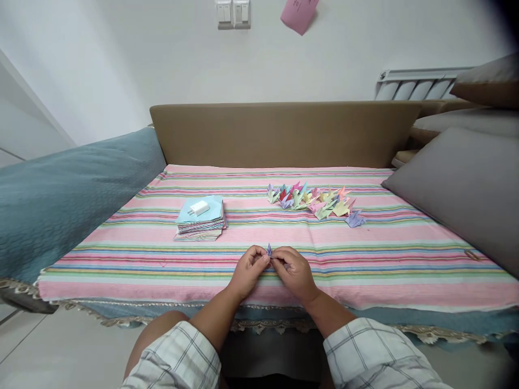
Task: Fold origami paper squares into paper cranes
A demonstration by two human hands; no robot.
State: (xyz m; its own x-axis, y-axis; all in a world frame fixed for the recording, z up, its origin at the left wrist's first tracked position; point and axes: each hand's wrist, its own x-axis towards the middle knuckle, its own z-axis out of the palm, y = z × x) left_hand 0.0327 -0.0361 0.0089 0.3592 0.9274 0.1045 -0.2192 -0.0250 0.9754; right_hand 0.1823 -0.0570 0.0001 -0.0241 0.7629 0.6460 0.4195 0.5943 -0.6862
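purple folded paper (269, 250) is held between the two hands over the striped cloth (133, 260), toward the near edge of the seat. the left hand (252, 270) and the right hand (295, 271) are close together, each with thumb and forefinger closed on the small piece; whether it touches the cloth i cannot tell.

the likeliest trouble, i'd judge, is a tear or a stray crease: the piece is tiny, both hands grip it, and uneven pulling would strain its thin points. the fingers also cover much of it, so a crooked fold could go unnoticed. if both grips slackened, it would probably drop onto the soft cloth and do little harm.

beyond, to the right, the paper cranes (323, 210) lie crowded together, some touching; a sweeping forearm could bend their wings. the paper stack (200, 231) on the left looks uneven, and a knock might slide its sheets along with the white plug (199, 208) on top.
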